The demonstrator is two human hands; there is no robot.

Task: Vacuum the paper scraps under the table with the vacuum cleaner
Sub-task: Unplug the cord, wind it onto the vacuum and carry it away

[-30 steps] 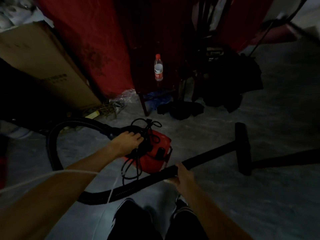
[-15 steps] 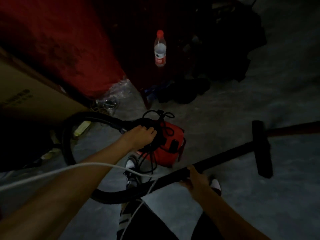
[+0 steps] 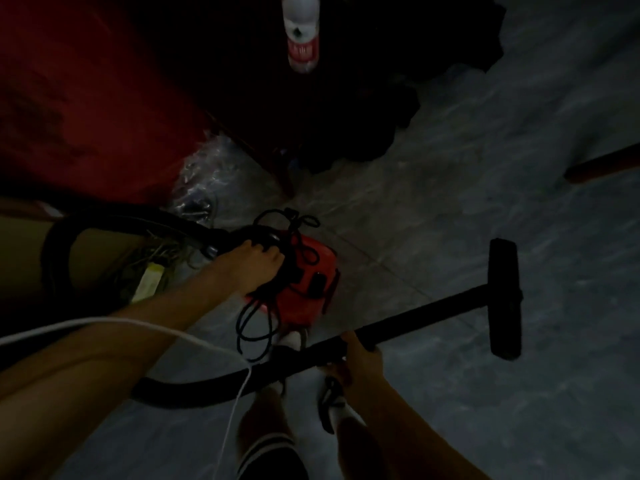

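— What has changed since a moment ago?
— The view has dipped lower; the bottle (image 3: 300, 32) now sits at the top edge. The right hand (image 3: 360, 358) still wraps the black wand (image 3: 408, 322), the left hand (image 3: 254, 268) still clutches the handle.
— And the vacuum cleaner (image 3: 308, 282)?
— Red, cord-draped, on the floor (image 3: 450, 202) by the feet; its floor head (image 3: 504, 299) lies farther right.

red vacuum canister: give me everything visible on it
The red vacuum canister is a small, rounded body, plastic by its look, with dark fittings on its side. It sits low near the grey floor; whether it rests there is unclear. A black power cord lies bundled on top and loops down. The left hand grips its top, where the black hose joins. Dim light hides finer detail.
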